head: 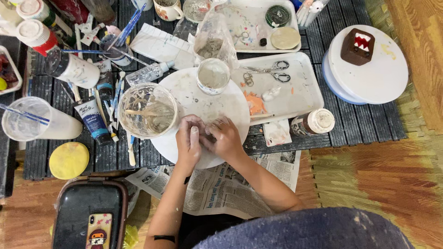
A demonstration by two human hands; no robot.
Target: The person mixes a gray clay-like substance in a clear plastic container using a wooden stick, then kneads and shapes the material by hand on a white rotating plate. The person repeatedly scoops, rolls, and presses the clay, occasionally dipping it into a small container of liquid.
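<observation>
Newspaper [217,186] is lying under our forearms, just below the white disc [203,103] on the dark desk [360,122]. We are pressing both hands together at the disc's lower edge: our left hand [188,140] and right hand [224,138] are touching, fingers curled around something small between them that we cannot make out. Left of the disc a murky cup [147,110] is standing; on its upper part, a small jar [212,76]. Scissors [270,71] are lying on the tray [307,97] to its right.
</observation>
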